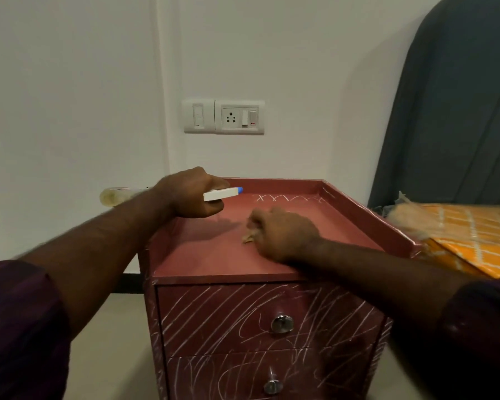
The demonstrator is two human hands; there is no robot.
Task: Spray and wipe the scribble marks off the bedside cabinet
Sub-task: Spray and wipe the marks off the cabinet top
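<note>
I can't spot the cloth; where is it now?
Head view, centre: the cloth is under the right hand on the cabinet top, right of the spray bottle in the left hand.

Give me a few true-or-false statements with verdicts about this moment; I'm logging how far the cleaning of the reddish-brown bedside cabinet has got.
1. The left hand grips a clear spray bottle with a white nozzle and blue tip. True.
2. The right hand holds a beige cloth on the reddish-brown cabinet's top. True.
3. The drawer fronts have been wiped clean. False: white scribble marks cover both.
4. The cabinet's top carries no marks. False: a white zigzag scribble runs along its back edge.
</note>
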